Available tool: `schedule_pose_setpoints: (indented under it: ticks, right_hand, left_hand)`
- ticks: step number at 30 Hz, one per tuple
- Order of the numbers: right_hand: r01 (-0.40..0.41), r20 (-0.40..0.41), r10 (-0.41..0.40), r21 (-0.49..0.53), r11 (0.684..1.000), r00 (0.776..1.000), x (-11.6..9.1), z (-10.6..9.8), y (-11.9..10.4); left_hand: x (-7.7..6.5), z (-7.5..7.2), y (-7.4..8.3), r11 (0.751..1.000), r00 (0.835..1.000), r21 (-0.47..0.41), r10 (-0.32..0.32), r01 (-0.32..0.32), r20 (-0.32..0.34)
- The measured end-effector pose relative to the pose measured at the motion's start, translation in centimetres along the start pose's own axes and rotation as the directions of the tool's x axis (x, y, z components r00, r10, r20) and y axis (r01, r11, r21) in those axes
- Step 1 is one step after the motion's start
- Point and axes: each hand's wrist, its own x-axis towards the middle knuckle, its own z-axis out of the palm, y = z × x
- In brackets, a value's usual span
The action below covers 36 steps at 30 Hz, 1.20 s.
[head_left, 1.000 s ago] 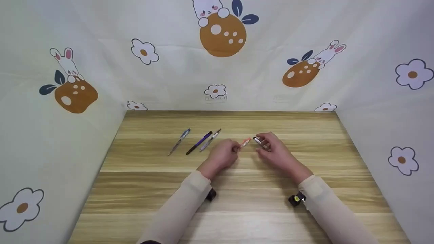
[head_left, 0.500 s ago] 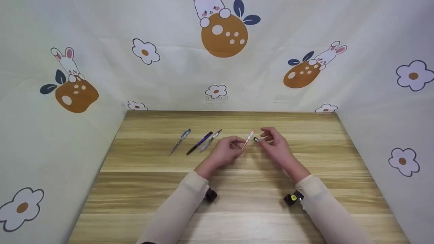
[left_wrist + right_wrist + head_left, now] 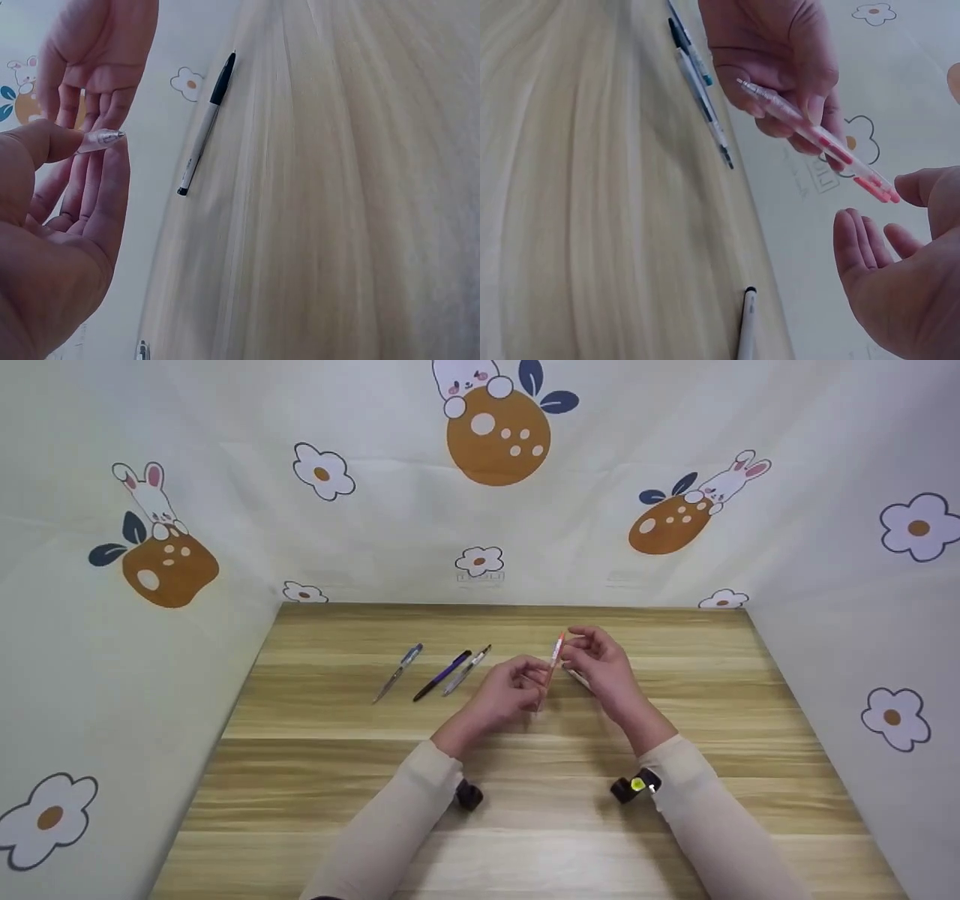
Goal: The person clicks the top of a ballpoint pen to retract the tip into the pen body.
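Note:
My left hand (image 3: 506, 690) pinches a clear retractable pen with red-orange parts (image 3: 557, 649) between thumb and fingers, held above the table and tilted. In the right wrist view, the red click end of this pen (image 3: 832, 150) points at my right hand (image 3: 911, 262). The right thumb is right by that end; whether it touches, I cannot tell. The right fingers are extended and loosely bent, holding nothing. Under the right hand a white pen with a black end (image 3: 576, 676) lies on the table; the left wrist view shows its white barrel and black cap (image 3: 199, 139).
Left of the hands lie a clear pen with a blue top (image 3: 397, 671), a purple and black pen (image 3: 442, 675) and a clear pen with a dark tip (image 3: 466, 669). Printed cloth walls (image 3: 390, 540) bound the wooden table (image 3: 337, 787) at the back and sides.
The red-orange pen has been lifted off the table by my left hand and turned more upright. My right hand has left the white pen and moved up to the red-orange pen's top end.

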Motion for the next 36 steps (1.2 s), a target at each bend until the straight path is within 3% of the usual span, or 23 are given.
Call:
schedule_pose_setpoints:
  ticks: [11,17,24,36]
  right_hand:
    - [0.004,0.036,-0.004,0.001,1.0,0.999,0.1,0.8,-0.7]
    - [0.016,0.058,-0.017,0.009,1.0,0.998,0.1,0.9,-0.9]
    - [0.033,0.088,-0.035,0.022,0.999,0.996,-0.1,1.2,-1.1]
    - [0.075,0.086,-0.075,0.0,0.997,0.993,-0.1,1.4,-1.2]
  left_hand:
    - [-0.3,0.7,-0.3,0.998,0.998,-0.006,0.063,-0.063,0.027]
    - [-0.3,0.9,-0.3,0.998,0.997,-0.012,0.067,-0.066,0.029]
    - [-0.2,0.8,-0.4,0.992,0.994,0.062,0.108,-0.109,0.025]
    - [-0.3,1.0,-0.5,0.994,0.995,0.028,0.102,-0.103,0.004]
